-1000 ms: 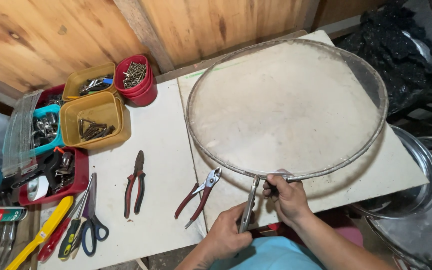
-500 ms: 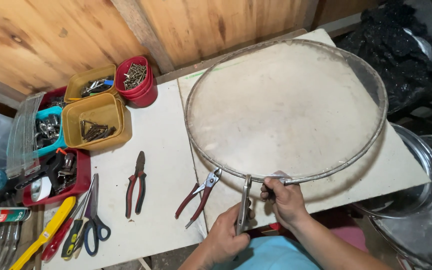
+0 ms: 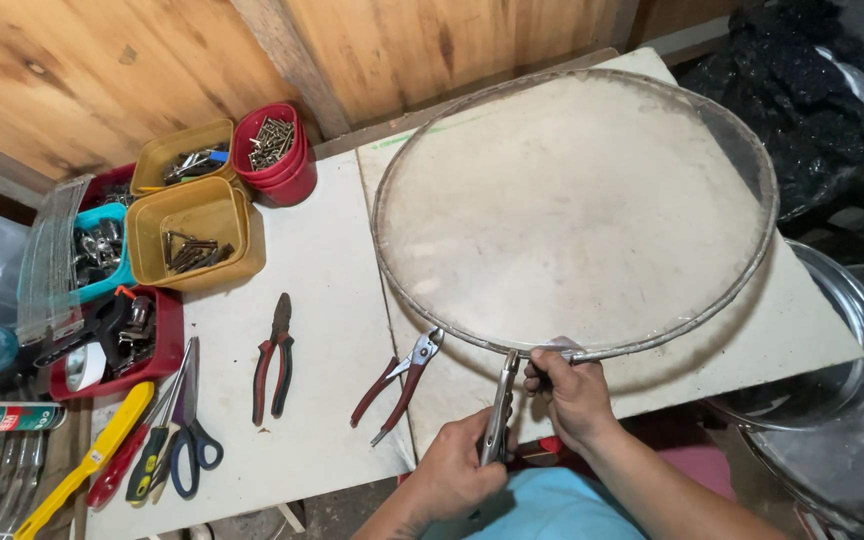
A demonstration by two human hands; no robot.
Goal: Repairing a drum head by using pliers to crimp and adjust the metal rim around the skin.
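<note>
The left hand (image 3: 452, 470) is closed tight around silver pliers (image 3: 501, 410) pointing up at the near rim of the big round sieve (image 3: 572, 210) lying on the table (image 3: 332, 300); the right hand (image 3: 577, 390) pinches that rim just beside.

1 head-worn camera looked steeply down from close above the workbench (image 3: 322, 300), facing the wooden wall (image 3: 102, 60) behind it.

Left hand (image 3: 457, 468): I am curling my fingers tight, wrist low and near my body.
Right hand (image 3: 574, 392): I am pinching with fingers bent, forearm angling in from the lower right.
</note>
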